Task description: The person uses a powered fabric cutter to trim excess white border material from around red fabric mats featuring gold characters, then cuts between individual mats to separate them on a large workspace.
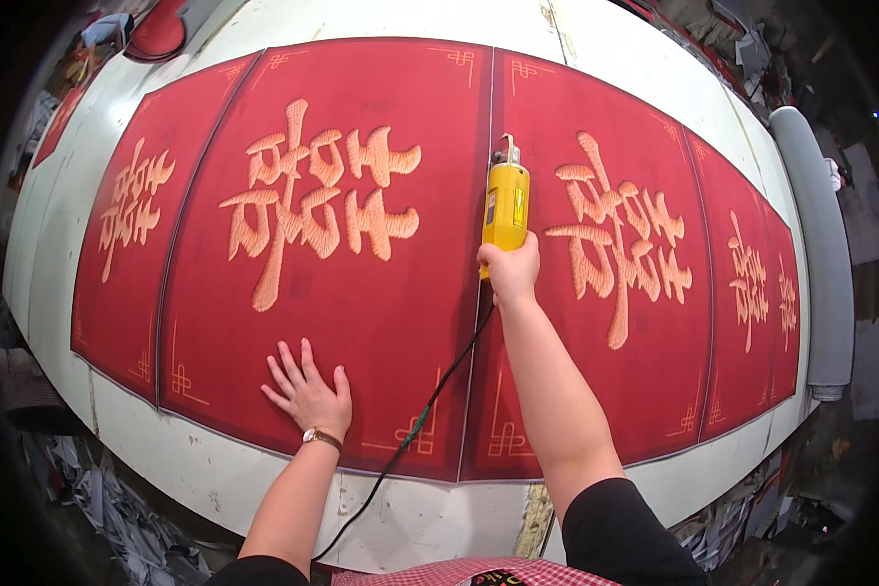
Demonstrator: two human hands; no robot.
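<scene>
A long sheet of red printed mat material (381,322) lies across the table, with orange characters and corner knot patterns on its panels. My right hand (513,266) grips a yellow electric cutter (506,207) by its body. The cutter's metal head (506,151) points away from me, over the pale line between the two middle panels. Below it, a seam runs along that line to the near edge. My left hand (310,396) lies flat with fingers spread on the lower part of the left middle panel. A black cord (430,402) trails from the cutter towards me.
Under the sheet is a white table (439,523) with worn seams. A grey roll (818,244) stands along the right edge. Grey scraps (117,518) heap on the floor at lower left. Another person (105,31) is at the far left, near a red rounded piece (156,31).
</scene>
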